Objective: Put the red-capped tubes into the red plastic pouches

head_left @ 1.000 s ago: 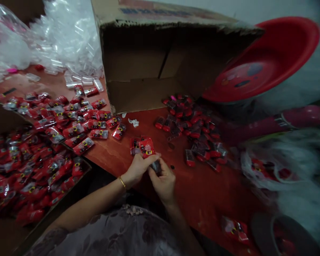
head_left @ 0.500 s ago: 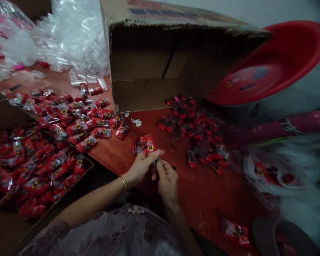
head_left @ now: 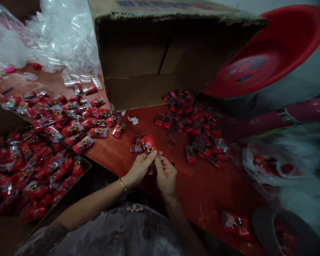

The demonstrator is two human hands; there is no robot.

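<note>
My left hand (head_left: 140, 169) and my right hand (head_left: 166, 174) meet at the near edge of the red-brown table (head_left: 202, 188), fingertips pinched together on a small red printed packet (head_left: 148, 145). A second red packet (head_left: 135, 143) lies flat just left of it on the table. My left wrist wears a thin gold bangle. A heap of small clear sleeves with red caps (head_left: 194, 124) lies to the right of my hands. Many finished red packets (head_left: 77, 119) are spread to the left.
A big cardboard box (head_left: 149, 57) lies open on its side behind. A red plastic basin (head_left: 269, 57) leans at the right. A low carton (head_left: 5, 117) full of red packets sits at the left. Clear plastic bags (head_left: 58, 35) pile at the back left.
My right hand has come up from lower on the table and closed against the left fingertips at the packet. The view has shifted slightly.
</note>
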